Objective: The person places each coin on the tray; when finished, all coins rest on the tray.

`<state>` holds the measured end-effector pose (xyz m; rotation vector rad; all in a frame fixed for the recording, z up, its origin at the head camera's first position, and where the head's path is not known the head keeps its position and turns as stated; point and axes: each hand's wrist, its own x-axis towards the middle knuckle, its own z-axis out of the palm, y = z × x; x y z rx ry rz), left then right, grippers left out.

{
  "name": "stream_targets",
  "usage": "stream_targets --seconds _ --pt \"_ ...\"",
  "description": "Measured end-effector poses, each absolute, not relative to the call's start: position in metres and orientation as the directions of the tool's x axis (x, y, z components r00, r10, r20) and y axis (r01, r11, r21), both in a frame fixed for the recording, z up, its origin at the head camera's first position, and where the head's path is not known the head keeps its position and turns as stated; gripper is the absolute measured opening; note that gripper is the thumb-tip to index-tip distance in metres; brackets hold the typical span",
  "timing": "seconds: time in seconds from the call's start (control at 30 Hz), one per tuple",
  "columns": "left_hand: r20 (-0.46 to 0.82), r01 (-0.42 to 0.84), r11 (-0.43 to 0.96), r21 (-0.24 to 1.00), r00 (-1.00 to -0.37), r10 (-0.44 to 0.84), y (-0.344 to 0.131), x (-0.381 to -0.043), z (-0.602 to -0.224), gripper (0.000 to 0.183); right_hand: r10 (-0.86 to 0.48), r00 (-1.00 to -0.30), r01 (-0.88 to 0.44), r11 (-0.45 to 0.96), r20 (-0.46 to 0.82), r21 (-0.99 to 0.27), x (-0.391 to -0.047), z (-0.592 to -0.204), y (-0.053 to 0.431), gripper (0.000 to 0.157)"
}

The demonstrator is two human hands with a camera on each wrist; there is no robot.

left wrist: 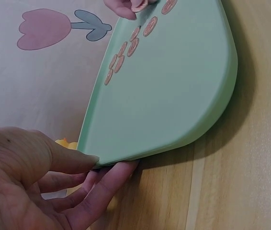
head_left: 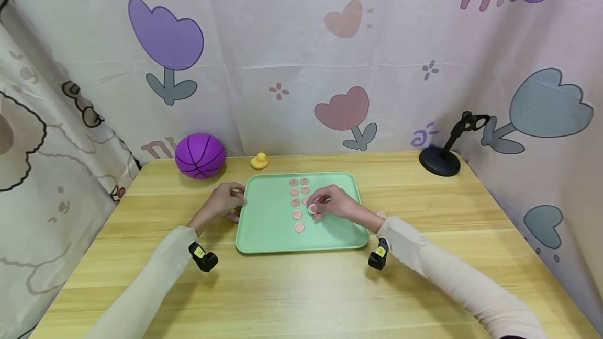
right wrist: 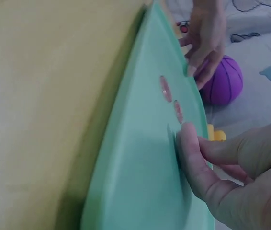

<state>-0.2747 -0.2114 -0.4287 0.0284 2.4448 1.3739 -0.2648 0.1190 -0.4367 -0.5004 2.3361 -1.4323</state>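
A mint-green tray (head_left: 268, 234) lies on the table. On it, copper-coloured coins (head_left: 299, 227) stand in two columns, the left one longer than the right. My left hand (head_left: 225, 202) grips the tray's left rim; in the left wrist view its thumb (left wrist: 73, 160) lies on the edge with the fingers curled below. Over the tray, just right of the columns, my right hand (head_left: 332, 203) pinches one coin (head_left: 313, 208) between thumb and fingertips. In the right wrist view the right hand (right wrist: 236, 167) hides that coin, and two laid coins (right wrist: 165, 89) show beyond it.
Another coin (head_left: 381, 214) lies on the wooden table right of the tray, beside my right wrist. Behind the tray sit a purple ball (head_left: 200, 156) and a yellow rubber duck (head_left: 259, 161). A black stand (head_left: 440, 161) is at the back right, before a patterned curtain (head_left: 282, 41).
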Motion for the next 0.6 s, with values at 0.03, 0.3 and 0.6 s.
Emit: stream_targets --seconds 0.03,0.3,0.6 --pt "-0.277 -0.145 0.534 0.833 -0.944 0.177 -0.212 -0.275 -0.429 0.046 -0.471 -0.873 -0.101 0.423 -0.123 -0.901 -0.264 -0.437 0.118 0.012" --pt "-0.258 -0.118 0.537 0.835 -0.947 0.193 -0.209 -0.276 -0.428 0.049 -0.411 -0.892 -0.007 0.428 -0.187 -0.904 -0.261 -0.44 0.115 0.011" --pt "-0.253 -0.122 0.557 0.822 -0.954 0.164 -0.21 -0.276 -0.43 0.047 -0.369 -0.906 -0.043 0.566 -0.207 -0.823 -0.262 -0.44 0.106 0.015"
